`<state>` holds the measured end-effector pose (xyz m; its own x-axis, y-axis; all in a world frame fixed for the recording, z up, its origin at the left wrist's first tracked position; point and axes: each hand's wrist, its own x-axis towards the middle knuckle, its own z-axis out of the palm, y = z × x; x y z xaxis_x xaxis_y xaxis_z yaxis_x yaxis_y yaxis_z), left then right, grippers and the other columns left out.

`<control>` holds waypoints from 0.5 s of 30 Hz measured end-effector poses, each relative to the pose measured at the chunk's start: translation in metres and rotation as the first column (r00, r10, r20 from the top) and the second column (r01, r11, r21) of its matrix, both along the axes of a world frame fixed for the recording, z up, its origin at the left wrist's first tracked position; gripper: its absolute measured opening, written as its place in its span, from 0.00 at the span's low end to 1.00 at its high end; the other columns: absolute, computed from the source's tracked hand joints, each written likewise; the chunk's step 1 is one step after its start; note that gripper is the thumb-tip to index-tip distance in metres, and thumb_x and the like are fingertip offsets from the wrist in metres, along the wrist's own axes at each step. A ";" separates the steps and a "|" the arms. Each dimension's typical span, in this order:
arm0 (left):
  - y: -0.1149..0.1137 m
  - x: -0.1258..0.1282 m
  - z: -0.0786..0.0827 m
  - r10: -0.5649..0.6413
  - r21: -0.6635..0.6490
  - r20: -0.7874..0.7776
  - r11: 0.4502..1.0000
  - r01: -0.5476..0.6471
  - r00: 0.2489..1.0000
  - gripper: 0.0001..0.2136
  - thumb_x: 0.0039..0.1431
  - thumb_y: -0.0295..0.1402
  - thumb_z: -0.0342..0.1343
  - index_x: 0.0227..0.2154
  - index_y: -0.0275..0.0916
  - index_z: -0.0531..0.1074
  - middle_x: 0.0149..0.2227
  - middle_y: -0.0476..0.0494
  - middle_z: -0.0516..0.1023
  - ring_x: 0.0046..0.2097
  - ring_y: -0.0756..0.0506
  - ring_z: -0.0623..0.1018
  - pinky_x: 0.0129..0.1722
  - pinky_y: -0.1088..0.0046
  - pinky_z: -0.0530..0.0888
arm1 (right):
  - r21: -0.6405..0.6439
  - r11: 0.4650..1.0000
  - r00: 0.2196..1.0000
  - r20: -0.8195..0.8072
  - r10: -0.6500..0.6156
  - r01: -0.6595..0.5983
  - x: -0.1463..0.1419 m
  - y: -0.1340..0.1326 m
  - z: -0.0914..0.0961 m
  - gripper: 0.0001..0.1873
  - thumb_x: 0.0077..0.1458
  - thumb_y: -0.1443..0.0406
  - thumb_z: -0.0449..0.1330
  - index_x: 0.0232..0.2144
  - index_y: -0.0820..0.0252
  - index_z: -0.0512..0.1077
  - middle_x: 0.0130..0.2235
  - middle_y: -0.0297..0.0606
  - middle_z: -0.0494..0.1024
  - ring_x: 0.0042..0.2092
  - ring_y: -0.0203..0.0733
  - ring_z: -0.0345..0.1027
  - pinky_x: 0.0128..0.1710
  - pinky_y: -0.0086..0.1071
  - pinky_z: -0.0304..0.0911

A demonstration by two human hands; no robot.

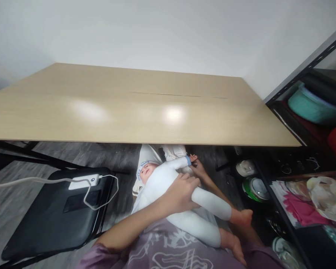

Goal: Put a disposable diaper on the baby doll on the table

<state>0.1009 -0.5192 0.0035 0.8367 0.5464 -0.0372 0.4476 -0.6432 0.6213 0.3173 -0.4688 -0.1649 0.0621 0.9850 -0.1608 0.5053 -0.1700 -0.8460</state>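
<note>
A baby doll [168,179] in a white suit with blue cuffs and a "Happy Baby" cap lies on its back across my lap. Its head points left and its bare feet stick out to the lower right. My left hand [183,188] is closed around the doll at the hip and upper thigh. At the doll's raised hand and blue cuff, the fingers of my right hand [198,167] are closed on the small hand. Part of my right forearm is hidden behind the doll's leg.
A wooden table [114,116] spans the view ahead. On the left, a black stool [53,220] bears a white power bank [85,181] with a cable and a dark phone-like slab [81,201]. At right, shelves hold a teal basin [315,104] and pink cloth [305,211].
</note>
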 end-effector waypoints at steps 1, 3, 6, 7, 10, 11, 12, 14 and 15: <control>0.000 0.000 -0.001 0.000 0.008 -0.004 1.000 0.000 1.000 0.20 0.57 0.41 0.72 0.49 0.42 0.74 0.48 0.39 0.84 0.52 0.32 0.79 0.52 0.54 0.71 | -0.011 1.000 1.000 -0.016 -0.009 0.009 -0.001 -0.004 -0.001 0.24 0.66 0.54 0.63 0.61 0.52 0.74 0.54 0.49 0.85 0.51 0.56 0.79 0.51 0.46 0.78; 0.000 0.000 -0.002 0.001 0.024 -0.008 1.000 -0.001 1.000 0.19 0.57 0.41 0.71 0.48 0.42 0.75 0.48 0.39 0.84 0.51 0.32 0.79 0.52 0.54 0.71 | -0.023 0.999 0.997 -0.052 -0.048 0.047 -0.004 -0.009 -0.004 0.25 0.64 0.53 0.63 0.61 0.53 0.74 0.52 0.47 0.86 0.50 0.54 0.80 0.51 0.45 0.78; 0.000 -0.001 -0.002 -0.004 0.038 -0.002 0.999 0.004 1.000 0.20 0.57 0.42 0.71 0.49 0.41 0.75 0.48 0.39 0.84 0.51 0.32 0.79 0.52 0.53 0.72 | -0.007 0.993 0.991 -0.057 -0.121 0.121 -0.004 -0.015 -0.005 0.34 0.62 0.51 0.64 0.65 0.59 0.69 0.57 0.52 0.82 0.51 0.54 0.79 0.53 0.49 0.77; 0.000 -0.001 -0.002 -0.010 0.038 -0.002 0.999 0.010 1.000 0.21 0.57 0.42 0.71 0.50 0.41 0.75 0.48 0.39 0.84 0.51 0.32 0.79 0.52 0.53 0.72 | 0.004 0.987 0.986 -0.050 -0.157 0.158 -0.002 -0.017 -0.003 0.38 0.60 0.50 0.65 0.67 0.61 0.67 0.60 0.56 0.80 0.52 0.56 0.78 0.53 0.51 0.77; 0.001 -0.001 0.000 -0.022 0.032 -0.020 0.999 0.023 1.000 0.21 0.60 0.41 0.71 0.52 0.40 0.75 0.50 0.39 0.83 0.53 0.32 0.79 0.52 0.54 0.72 | 0.145 0.963 0.974 -0.003 -0.227 0.225 0.010 -0.022 0.013 0.48 0.57 0.50 0.68 0.73 0.63 0.59 0.67 0.63 0.71 0.59 0.61 0.73 0.57 0.56 0.75; 0.001 -0.001 0.000 -0.024 0.029 -0.028 0.999 0.025 0.999 0.21 0.60 0.41 0.71 0.53 0.40 0.75 0.51 0.39 0.84 0.53 0.32 0.79 0.53 0.54 0.72 | 0.227 0.953 0.977 0.030 -0.210 0.199 0.014 -0.023 0.022 0.50 0.57 0.51 0.69 0.74 0.61 0.59 0.68 0.62 0.70 0.62 0.62 0.72 0.60 0.57 0.74; 0.001 0.000 0.000 -0.025 0.029 -0.032 0.999 0.026 0.999 0.21 0.60 0.41 0.71 0.53 0.40 0.75 0.51 0.38 0.84 0.53 0.32 0.79 0.53 0.54 0.72 | 0.307 0.942 0.984 0.071 -0.163 0.134 0.018 -0.024 0.032 0.49 0.58 0.51 0.70 0.75 0.59 0.59 0.69 0.60 0.70 0.64 0.62 0.70 0.63 0.58 0.71; 0.001 0.000 -0.001 -0.027 0.037 -0.021 0.999 0.028 0.999 0.22 0.58 0.41 0.72 0.53 0.42 0.75 0.52 0.38 0.84 0.53 0.31 0.79 0.54 0.54 0.71 | 0.398 0.913 0.982 0.188 0.015 -0.090 0.022 -0.022 0.056 0.46 0.63 0.53 0.70 0.76 0.56 0.59 0.69 0.57 0.71 0.67 0.62 0.68 0.68 0.59 0.66; 0.001 -0.001 -0.001 -0.028 0.045 -0.012 0.999 0.028 1.000 0.22 0.58 0.41 0.72 0.53 0.42 0.75 0.52 0.38 0.84 0.54 0.31 0.78 0.55 0.54 0.71 | 0.392 0.893 0.959 0.251 0.130 -0.223 0.022 -0.019 0.069 0.44 0.65 0.53 0.69 0.76 0.54 0.60 0.70 0.55 0.72 0.68 0.62 0.68 0.70 0.59 0.64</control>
